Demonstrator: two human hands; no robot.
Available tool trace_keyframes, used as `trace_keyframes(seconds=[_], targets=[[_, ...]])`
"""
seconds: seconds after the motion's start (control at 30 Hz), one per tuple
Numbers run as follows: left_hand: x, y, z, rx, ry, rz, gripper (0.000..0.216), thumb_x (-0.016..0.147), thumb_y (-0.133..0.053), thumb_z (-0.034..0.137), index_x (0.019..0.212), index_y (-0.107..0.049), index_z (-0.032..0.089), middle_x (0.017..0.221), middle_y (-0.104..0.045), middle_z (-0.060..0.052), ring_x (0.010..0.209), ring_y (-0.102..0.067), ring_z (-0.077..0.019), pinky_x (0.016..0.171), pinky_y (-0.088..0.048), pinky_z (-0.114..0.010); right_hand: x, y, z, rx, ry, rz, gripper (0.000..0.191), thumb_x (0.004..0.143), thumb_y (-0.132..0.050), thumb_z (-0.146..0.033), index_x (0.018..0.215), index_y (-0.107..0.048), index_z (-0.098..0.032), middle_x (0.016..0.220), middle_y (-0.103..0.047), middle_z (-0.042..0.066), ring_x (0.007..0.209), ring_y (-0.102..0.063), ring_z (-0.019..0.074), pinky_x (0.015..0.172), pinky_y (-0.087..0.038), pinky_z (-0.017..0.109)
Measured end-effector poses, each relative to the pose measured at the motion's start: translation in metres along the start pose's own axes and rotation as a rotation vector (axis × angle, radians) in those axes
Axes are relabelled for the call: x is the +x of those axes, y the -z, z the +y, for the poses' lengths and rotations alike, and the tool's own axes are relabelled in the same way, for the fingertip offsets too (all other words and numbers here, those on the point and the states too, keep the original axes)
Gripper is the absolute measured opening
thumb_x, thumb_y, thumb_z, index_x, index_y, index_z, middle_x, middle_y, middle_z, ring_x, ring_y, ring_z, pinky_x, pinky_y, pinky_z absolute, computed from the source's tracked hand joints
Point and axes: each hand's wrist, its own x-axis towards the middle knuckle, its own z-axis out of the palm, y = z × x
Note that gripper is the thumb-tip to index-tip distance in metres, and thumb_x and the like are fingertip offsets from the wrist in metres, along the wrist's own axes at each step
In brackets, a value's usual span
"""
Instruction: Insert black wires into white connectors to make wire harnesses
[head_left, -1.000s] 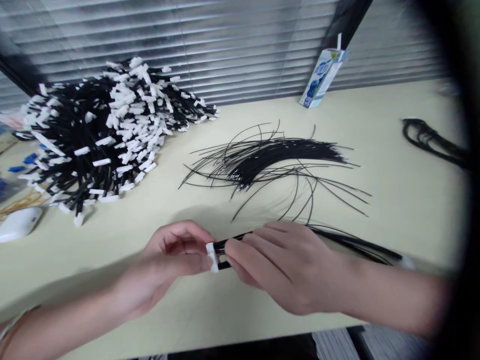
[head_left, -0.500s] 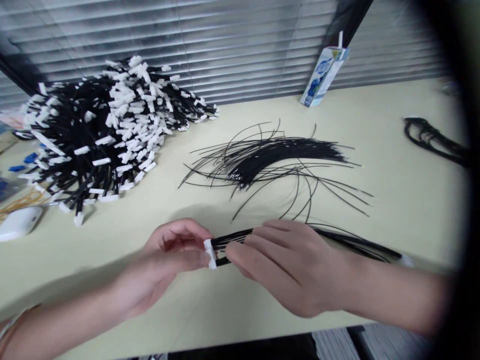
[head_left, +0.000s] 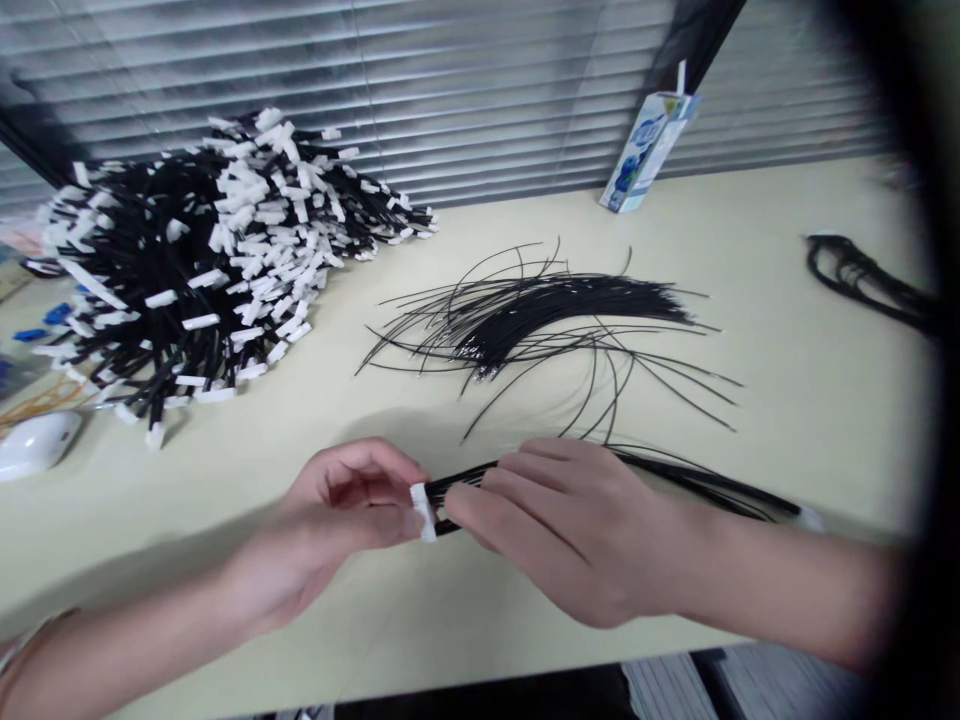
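My left hand (head_left: 337, 530) pinches a white connector housing (head_left: 424, 512) between thumb and fingers. Black wires (head_left: 461, 487) run from that connector to the right. Close to the connector, my right hand (head_left: 577, 530) is closed over these wires, and its fingertips are hidden beneath the hand. Past my right hand the bundle continues to a second white connector (head_left: 810, 518), partly behind my forearm. Beyond both hands, a pile of loose black wires (head_left: 570, 305) with small metal tips lies on the table.
At the left stands a large heap of black cables with white connectors (head_left: 202, 260). A white rounded case (head_left: 37, 445) lies at the left edge. A drink carton (head_left: 645, 155) with a straw stands by the blinds (head_left: 465, 90). A coiled black cable (head_left: 862, 275) is at the right.
My right hand has shifted slightly left along the wires, nearer the connector. My left hand still pinches the connector, nearly in the same place.
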Motion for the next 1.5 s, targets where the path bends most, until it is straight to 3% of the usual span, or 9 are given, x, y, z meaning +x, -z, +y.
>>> trace_keyframes(seconds=[0.27,0.43,0.57,0.67,0.73,0.97,1.13,1.3,1.5], targets=[[0.000,0.000,-0.003,0.041,-0.004,0.014,0.017,0.067,-0.082,0.018,0.078,-0.071,0.026,0.074,-0.069,0.004,0.071,-0.062,-0.0075,0.065,-0.049,-0.011,-0.001,-0.012,0.000,0.032,-0.015,0.063,0.031,0.091,-0.035,-0.007,0.085,-0.065,-0.008,0.057,-0.055,-0.001,0.048,-0.043,0.0105,0.043,-0.034,0.027],[-0.003,-0.004,-0.004,0.092,-0.006,0.105,0.019,0.064,-0.082,0.021,0.078,-0.070,0.025,0.075,-0.065,0.003,0.070,-0.060,-0.0081,0.065,-0.049,-0.011,0.008,0.000,0.014,0.392,-0.297,0.016,0.036,0.095,-0.041,-0.024,0.068,-0.062,-0.013,0.052,-0.052,-0.004,0.047,-0.044,0.0064,0.045,-0.033,0.022],[-0.004,-0.001,-0.006,0.138,0.003,0.105,0.020,0.065,-0.083,0.025,0.080,-0.069,0.026,0.076,-0.064,0.003,0.071,-0.059,-0.0083,0.065,-0.049,-0.011,0.002,0.010,0.067,0.329,-0.645,0.076,0.030,0.096,-0.040,-0.028,0.081,-0.063,-0.016,0.075,-0.064,0.001,0.067,-0.056,0.0106,0.059,-0.040,0.023],[-0.003,0.005,-0.008,0.167,-0.001,0.037,0.018,0.069,-0.080,0.025,0.083,-0.069,0.027,0.078,-0.064,0.003,0.073,-0.060,-0.0090,0.066,-0.050,-0.012,-0.019,0.006,0.121,-0.040,-0.803,0.055,0.015,0.089,-0.050,-0.026,0.095,-0.060,-0.017,0.090,-0.064,0.006,0.082,-0.057,0.0187,0.074,-0.042,0.032],[-0.002,0.006,-0.008,0.168,-0.014,0.026,0.017,0.071,-0.079,0.025,0.083,-0.069,0.027,0.078,-0.064,0.003,0.074,-0.061,-0.0092,0.066,-0.050,-0.013,-0.036,0.001,0.153,-0.322,-0.916,-0.031,0.025,0.085,-0.056,-0.031,0.103,-0.057,-0.013,0.098,-0.061,0.013,0.096,-0.053,0.0278,0.083,-0.040,0.041],[0.001,0.003,-0.006,0.142,-0.032,0.056,0.018,0.071,-0.079,0.023,0.084,-0.068,0.026,0.078,-0.065,0.003,0.075,-0.061,-0.0094,0.068,-0.049,-0.014,-0.066,-0.002,0.193,-0.258,-0.957,-0.071,0.005,0.078,-0.053,-0.015,0.076,-0.057,-0.017,0.075,-0.062,0.008,0.073,-0.056,0.0228,0.069,-0.041,0.036],[-0.001,0.002,-0.005,0.116,-0.013,0.016,0.016,0.073,-0.078,0.024,0.085,-0.068,0.026,0.076,-0.067,0.003,0.075,-0.061,-0.0096,0.069,-0.048,-0.015,-0.046,0.022,0.175,-0.178,-0.929,0.126,0.011,0.081,-0.048,-0.011,0.085,-0.055,-0.020,0.084,-0.062,0.006,0.072,-0.056,0.0190,0.067,-0.042,0.033],[0.001,0.002,-0.006,0.093,-0.019,0.010,0.016,0.074,-0.078,0.024,0.086,-0.068,0.025,0.078,-0.068,0.003,0.078,-0.062,-0.0100,0.072,-0.047,-0.016,-0.004,0.035,0.101,0.194,-0.833,0.352,0.007,0.089,-0.050,-0.019,0.088,-0.057,-0.021,0.085,-0.060,0.001,0.065,-0.053,0.0112,0.059,-0.041,0.026],[0.001,0.002,-0.005,0.005,-0.034,0.001,0.014,0.076,-0.074,0.020,0.088,-0.067,0.022,0.078,-0.068,0.001,0.078,-0.060,-0.0115,0.072,-0.046,-0.018,0.018,0.029,0.010,0.495,-0.562,0.058,0.005,0.085,-0.063,-0.023,0.081,-0.063,-0.022,0.072,-0.056,-0.005,0.070,-0.050,0.0089,0.066,-0.038,0.026]])
